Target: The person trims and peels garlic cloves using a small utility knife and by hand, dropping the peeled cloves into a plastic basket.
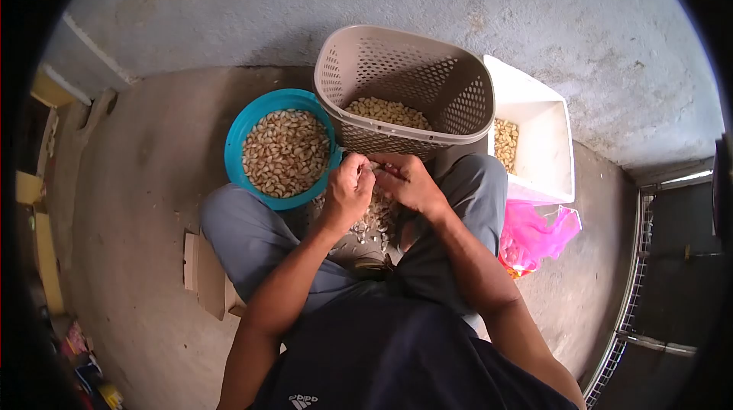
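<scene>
My left hand (pixel 353 190) and my right hand (pixel 412 185) meet in front of the basket, fingertips pinched together. Between them is a small pale garlic clove (pixel 374 166), mostly hidden by the fingers. A reddish bit shows at the right fingertips, too small to name. Below the hands, loose garlic skins (pixel 374 221) lie on the floor between my legs. Left of my hands, unpeeled garlic cloves (pixel 284 152) fill much of a blue basin (pixel 236 131). Peeled cloves (pixel 388 113) lie at the bottom of a beige perforated basket (pixel 401 43) just beyond my hands.
A white box (pixel 553 150) with more peeled cloves (pixel 505 143) stands right of the basket, against the wall (pixel 305 5). A pink plastic bag (pixel 534 236) rests by my right knee. Cardboard (pixel 208 280) lies beside my left leg. A dark metal gate (pixel 664 272) is far right.
</scene>
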Demonstrator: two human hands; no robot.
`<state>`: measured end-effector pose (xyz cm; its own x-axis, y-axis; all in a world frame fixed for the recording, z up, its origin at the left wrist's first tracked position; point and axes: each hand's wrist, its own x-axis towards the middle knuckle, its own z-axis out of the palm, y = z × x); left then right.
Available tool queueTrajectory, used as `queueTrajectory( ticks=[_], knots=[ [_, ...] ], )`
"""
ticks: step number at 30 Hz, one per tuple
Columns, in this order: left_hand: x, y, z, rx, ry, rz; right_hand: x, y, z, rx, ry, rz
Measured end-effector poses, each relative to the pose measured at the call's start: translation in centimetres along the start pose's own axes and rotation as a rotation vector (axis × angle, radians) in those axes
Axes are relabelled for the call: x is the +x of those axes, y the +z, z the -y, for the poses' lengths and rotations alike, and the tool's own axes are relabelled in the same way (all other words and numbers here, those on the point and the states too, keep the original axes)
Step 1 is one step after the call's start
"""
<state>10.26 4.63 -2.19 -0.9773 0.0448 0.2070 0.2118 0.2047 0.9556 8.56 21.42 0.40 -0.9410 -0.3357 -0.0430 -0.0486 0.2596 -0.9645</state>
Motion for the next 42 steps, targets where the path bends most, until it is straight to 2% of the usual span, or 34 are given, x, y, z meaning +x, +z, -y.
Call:
queueTrajectory(
  ticks=[1, 4, 7, 11, 13, 22, 27, 30, 32, 33, 34, 35, 36, 37, 39, 41, 42],
  knots=[
    [-0.1, 0.1, 0.3, -0.025, -0.007, 0.006, -0.1, -0.2, 0.1, 0.11, 0.108, 0.042],
    [0.1, -0.2, 0.9, -0.111, -0.154, 0.076, -0.1, -0.1, 0.6, 0.209, 0.214, 0.07],
    [-0.1, 0.1, -0.2, -0.412, -0.299, 0.054, 0.2, -0.4, 0.5, 0.533, 0.333, 0.107],
    [0.0, 0.2, -0.2, -0.571, -0.369, 0.057, 0.6, -0.4, -1.3, 0.808, 0.324, 0.099],
    [0.1, 0.2, -0.3, -0.657, -0.414, 0.045, 0.5, -0.8, -1.4, 0.857, 0.338, 0.092],
    [-0.2, -0.2, 0.0, -0.684, -0.363, 0.056, 0.4, -0.8, -0.8, 0.924, 0.328, 0.033],
    [-0.1, -1.1, -1.8, -0.851, -0.409, -0.057, 0.8, -1.9, -2.1, 0.92, 0.235, -0.072],
    [0.5, -2.1, -1.5, -0.662, -0.409, 0.081, 0.6, -2.5, -0.7, 0.923, 0.2, -0.103],
    [0.6, -2.3, -1.8, -0.455, -0.467, 0.195, 0.3, -3.0, -0.7, 0.906, 0.169, 0.009],
    [0.8, -2.5, -1.5, -0.319, -0.426, 0.295, 0.1, -3.3, -0.7, 0.897, 0.154, 0.069],
    [0.6, -1.9, 0.1, -0.215, -0.288, 0.322, -0.4, -3.5, 0.8, 0.795, 0.159, 0.033],
    [0.1, -1.1, 1.6, -0.11, -0.151, 0.346, -0.9, -4.0, 1.3, 0.708, 0.071, 0.058],
    [-0.1, -1.2, -0.1, -0.042, -0.166, 0.359, -1.1, -4.7, 2.1, 0.695, 0.072, 0.05],
    [0.0, -1.3, -1.3, 0.211, -0.066, 0.374, -1.2, -5.2, 2.6, 0.683, 0.076, 0.038],
    [-0.1, -0.6, -0.3, 0.094, -0.093, 0.353, 0.7, -5.9, 2.8, 0.675, -0.003, -0.185],
    [0.2, -0.2, 0.2, 0.139, -0.227, 0.277, 2.5, -6.2, 2.2, 0.443, 0.009, -0.496],
    [0.8, -0.3, 1.2, 0.158, -0.215, 0.289, 2.5, -6.2, 2.0, 0.467, 0.02, -0.506]
  ],
)
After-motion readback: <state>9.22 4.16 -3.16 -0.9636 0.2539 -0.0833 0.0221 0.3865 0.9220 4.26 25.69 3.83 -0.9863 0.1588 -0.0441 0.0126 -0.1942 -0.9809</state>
